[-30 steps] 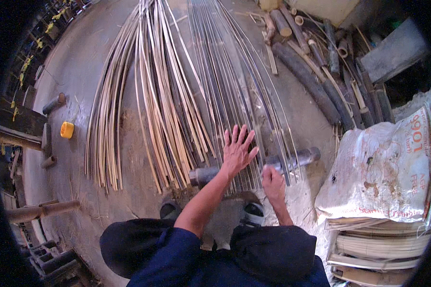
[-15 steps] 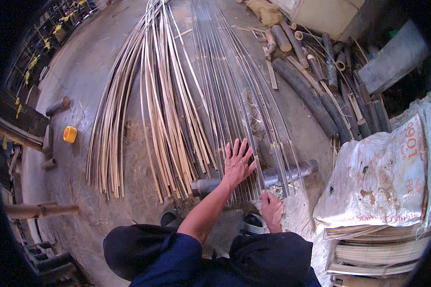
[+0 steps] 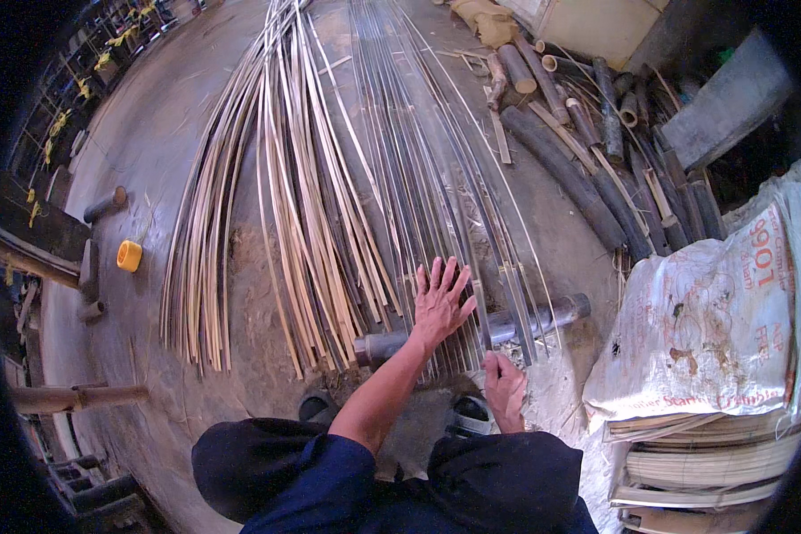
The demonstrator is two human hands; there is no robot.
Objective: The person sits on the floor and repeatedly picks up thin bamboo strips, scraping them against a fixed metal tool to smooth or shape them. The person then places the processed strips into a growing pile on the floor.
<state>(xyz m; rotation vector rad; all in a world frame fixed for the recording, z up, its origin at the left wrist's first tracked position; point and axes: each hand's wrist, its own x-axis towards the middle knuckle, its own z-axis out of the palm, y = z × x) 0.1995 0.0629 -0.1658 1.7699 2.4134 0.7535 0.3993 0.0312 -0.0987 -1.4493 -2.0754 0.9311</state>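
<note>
Dark strips (image 3: 409, 151) beneath the spread left hand (image 3: 439, 313), one strip (image 3: 485, 331) by its near end in the pinching right hand (image 3: 505, 384)

Smooth wooden strips (image 3: 310, 267), glossy dark pole (image 3: 384, 345), crinkled plastic sack (image 3: 699, 329), matt cloth trousers (image 3: 507, 476)

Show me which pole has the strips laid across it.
The dark pole lying crosswise just beyond the sandals; strips cross over it, while the other poles lie off to the sides.

Red lettering (image 3: 730, 399) runs along the white sack (image 3: 641, 343).
</note>
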